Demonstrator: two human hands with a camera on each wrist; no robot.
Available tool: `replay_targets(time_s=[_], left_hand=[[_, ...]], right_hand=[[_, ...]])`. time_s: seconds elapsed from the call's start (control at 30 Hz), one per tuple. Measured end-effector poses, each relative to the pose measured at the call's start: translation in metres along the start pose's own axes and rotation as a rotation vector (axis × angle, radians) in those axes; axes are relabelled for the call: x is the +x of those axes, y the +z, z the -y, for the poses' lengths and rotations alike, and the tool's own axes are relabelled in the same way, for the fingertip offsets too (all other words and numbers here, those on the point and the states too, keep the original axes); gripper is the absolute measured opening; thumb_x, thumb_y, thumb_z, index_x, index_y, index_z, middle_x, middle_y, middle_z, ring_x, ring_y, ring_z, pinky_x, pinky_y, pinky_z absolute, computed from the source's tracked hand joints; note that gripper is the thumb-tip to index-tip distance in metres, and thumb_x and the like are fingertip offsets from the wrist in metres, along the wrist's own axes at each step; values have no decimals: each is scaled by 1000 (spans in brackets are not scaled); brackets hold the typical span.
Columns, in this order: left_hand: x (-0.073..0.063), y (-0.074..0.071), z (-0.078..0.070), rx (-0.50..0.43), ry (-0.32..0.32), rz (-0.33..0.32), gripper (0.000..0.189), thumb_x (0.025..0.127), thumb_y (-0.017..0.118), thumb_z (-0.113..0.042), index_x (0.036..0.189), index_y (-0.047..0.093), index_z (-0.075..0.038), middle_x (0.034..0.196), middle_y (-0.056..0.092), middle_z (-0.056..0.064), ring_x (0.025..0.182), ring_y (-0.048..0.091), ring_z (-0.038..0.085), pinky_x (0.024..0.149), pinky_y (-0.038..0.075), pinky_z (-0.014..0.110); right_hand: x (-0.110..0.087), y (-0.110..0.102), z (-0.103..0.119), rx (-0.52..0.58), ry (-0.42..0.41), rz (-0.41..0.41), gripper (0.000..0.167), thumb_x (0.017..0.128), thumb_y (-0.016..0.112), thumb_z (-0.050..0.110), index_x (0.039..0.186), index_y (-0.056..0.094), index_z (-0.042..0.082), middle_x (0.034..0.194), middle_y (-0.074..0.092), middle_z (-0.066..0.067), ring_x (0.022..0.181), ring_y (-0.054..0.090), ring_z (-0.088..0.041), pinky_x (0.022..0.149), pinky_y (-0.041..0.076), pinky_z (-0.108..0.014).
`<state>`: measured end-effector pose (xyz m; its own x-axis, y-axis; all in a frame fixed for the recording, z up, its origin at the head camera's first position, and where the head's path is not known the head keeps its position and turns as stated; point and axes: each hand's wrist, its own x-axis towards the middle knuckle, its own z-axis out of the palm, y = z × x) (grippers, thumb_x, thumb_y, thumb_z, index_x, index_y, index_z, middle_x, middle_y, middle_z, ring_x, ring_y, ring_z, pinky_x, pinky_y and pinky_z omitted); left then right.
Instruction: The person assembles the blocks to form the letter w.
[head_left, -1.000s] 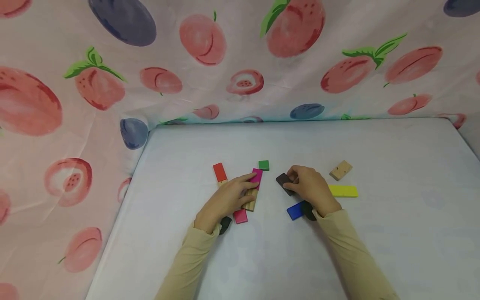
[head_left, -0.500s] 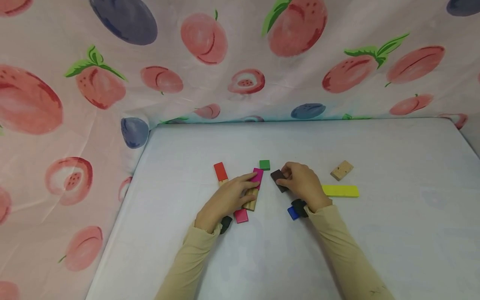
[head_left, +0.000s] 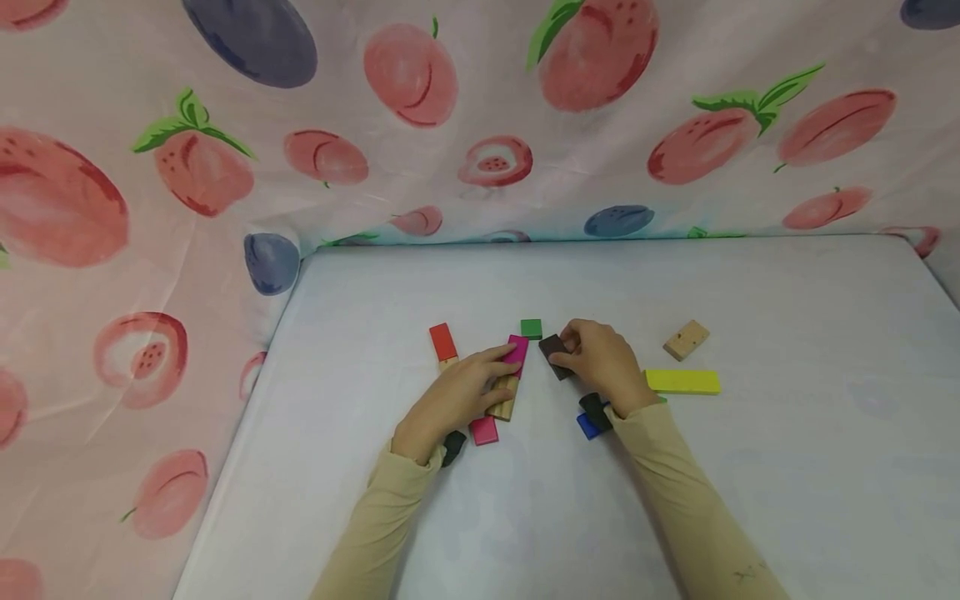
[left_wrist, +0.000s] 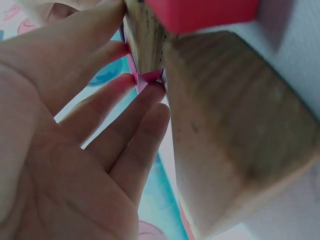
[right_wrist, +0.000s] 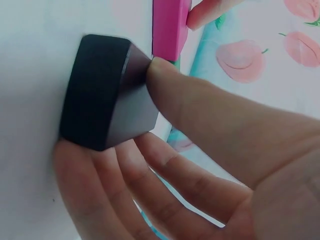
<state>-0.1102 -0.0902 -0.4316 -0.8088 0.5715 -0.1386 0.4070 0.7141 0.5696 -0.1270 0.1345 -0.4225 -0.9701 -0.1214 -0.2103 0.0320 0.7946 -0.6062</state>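
Observation:
My right hand (head_left: 603, 358) pinches a dark brown-black wooden block (head_left: 555, 357) between thumb and fingers. In the right wrist view the thumb presses one face of that block, and fingertips meet its lower edge. My left hand (head_left: 450, 400) reaches over a magenta block (head_left: 518, 346) and a striped wooden block (head_left: 501, 412) that lie end to end in a slanting line. Its fingers are extended, with fingertips resting on them. Just right of the magenta block's upper end is the dark block, a narrow gap between them. A small green block (head_left: 531, 328) lies just beyond both.
Left of the pair lies a red block (head_left: 442, 340) against a partly hidden wooden one. A pinkish-red block (head_left: 484, 431) sits near the left wrist. By the right arm are a blue block (head_left: 587, 426), a yellow block (head_left: 684, 382) and a dotted wooden block (head_left: 687, 341).
My right hand has slid the dark block leftward and slightly away, closer to the magenta block and green block. The left hand has stayed in place on its blocks.

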Motion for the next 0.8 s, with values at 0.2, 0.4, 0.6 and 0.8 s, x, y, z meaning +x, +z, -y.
replay_targets(time_s=[0.2,0.4,0.6,0.8], left_hand=[[0,0,0,4,-1,1,49,92,72,-24,137,61,-9,155,43,3,141,43,21,113,40,37],[0,0,0,5,-3,0,48,92,72,-24,136,61,-9,155,43,3,141,43,22,113,41,37],[0,0,1,5,0,-2,47,92,72,-23,135,62,-9,155,43,4,141,44,22,113,40,37],[1,0,1,3,-1,0,47,92,72,-23,136,62,-9,155,43,4,141,44,22,114,40,37]], right_hand=[[2,1,1,-7,-6,-5,34,88,76,18,112,66,-4,98,71,-16,87,65,-28,78,55,-44],[3,2,1,-5,-10,-14,34,88,76,17,112,66,-4,97,71,-16,86,66,-28,78,55,-43],[3,3,1,9,-7,-18,34,88,76,18,112,66,-4,98,71,-17,88,65,-29,80,54,-44],[4,3,2,4,-4,-23,33,88,76,18,111,66,-4,96,71,-17,88,65,-29,82,54,-45]])
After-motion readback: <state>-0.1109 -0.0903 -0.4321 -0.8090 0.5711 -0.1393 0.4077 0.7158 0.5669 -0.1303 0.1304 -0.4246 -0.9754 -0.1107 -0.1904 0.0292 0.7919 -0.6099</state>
